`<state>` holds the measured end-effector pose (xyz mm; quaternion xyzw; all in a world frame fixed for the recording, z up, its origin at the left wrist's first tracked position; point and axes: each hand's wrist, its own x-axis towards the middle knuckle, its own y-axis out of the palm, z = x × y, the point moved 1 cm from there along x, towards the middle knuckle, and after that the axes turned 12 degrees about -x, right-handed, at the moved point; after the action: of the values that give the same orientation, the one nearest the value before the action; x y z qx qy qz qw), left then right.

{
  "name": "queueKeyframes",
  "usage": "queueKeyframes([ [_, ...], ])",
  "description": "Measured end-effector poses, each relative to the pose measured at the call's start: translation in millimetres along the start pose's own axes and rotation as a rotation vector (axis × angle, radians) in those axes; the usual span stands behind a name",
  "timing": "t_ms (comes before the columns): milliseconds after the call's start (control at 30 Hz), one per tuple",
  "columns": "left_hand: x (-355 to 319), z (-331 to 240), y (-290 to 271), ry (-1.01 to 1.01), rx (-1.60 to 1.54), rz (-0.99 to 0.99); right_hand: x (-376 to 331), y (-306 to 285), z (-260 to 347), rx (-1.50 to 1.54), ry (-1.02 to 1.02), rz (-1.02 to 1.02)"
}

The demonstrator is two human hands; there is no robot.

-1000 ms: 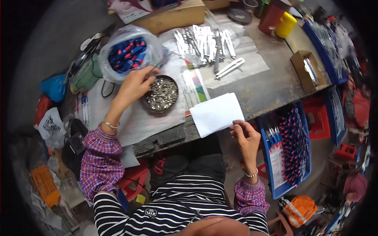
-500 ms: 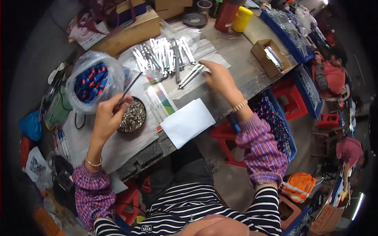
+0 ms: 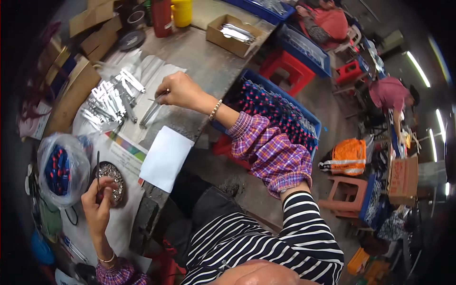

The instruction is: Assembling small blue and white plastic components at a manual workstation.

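My left hand (image 3: 98, 202) is closed around a thin dark rod (image 3: 98, 164) that points away from me. It is beside a round bowl of small metal parts (image 3: 115, 176). My right hand (image 3: 179, 91) has its fingers pinched on the end of a slender silver metal piece (image 3: 151, 113), lying on pale strips of sheet. Left of it, a pile of shiny silver metal pieces (image 3: 110, 100) rests on clear plastic. A clear plastic bag (image 3: 78, 173) of blue and red parts (image 3: 58, 171) stands left of the bowl. White paper (image 3: 166, 159) lies nearer me.
Along the far table (image 3: 190, 54) are a cardboard box of silver pieces (image 3: 232, 34), a red cylinder (image 3: 161, 19) and a yellow jar (image 3: 182, 12). Right of the table are a blue crate of dark parts (image 3: 280, 114) and a red stool (image 3: 289, 69). Other people sit farther off.
My view has swung to the right, so the table appears farther left. My right hand has gone from open fingers beside the silver pieces to a pinch on one. My left hand still holds the rod.
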<state>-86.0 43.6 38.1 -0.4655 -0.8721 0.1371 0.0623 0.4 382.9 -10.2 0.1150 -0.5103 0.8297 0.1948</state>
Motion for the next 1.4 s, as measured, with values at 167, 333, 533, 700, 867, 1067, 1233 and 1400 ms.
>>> queueKeyframes([
  [167, -3, -6, 17, -0.031, -0.13, 0.037, -38, -53, 32, 0.002, 0.046, -0.219],
  [333, -7, -30, 51, 0.027, -0.189, -0.003, -92, -68, 92, 0.532, 0.127, -0.192],
  [533, -4, -55, 97, 0.061, 0.015, 0.13, -148, -41, 131, 0.782, 0.304, -0.043],
  [700, -19, -28, 114, -0.17, -0.181, 0.198, -162, -23, 131, 0.916, 0.392, -0.026],
  [867, -29, -23, 118, -0.154, -0.197, 0.163, -166, -11, 138, 0.98, 0.429, 0.061],
  [1067, -24, -18, 132, -0.272, -0.242, 0.022, -190, 16, 145, 1.251, 0.659, -0.023],
  [1233, -29, -1, 146, -0.36, -0.462, 0.034, -211, 41, 158, 1.426, 0.689, 0.089],
  [1400, -33, 0, 150, -0.403, -0.499, 0.056, -215, 46, 153, 1.428, 0.724, 0.153],
])
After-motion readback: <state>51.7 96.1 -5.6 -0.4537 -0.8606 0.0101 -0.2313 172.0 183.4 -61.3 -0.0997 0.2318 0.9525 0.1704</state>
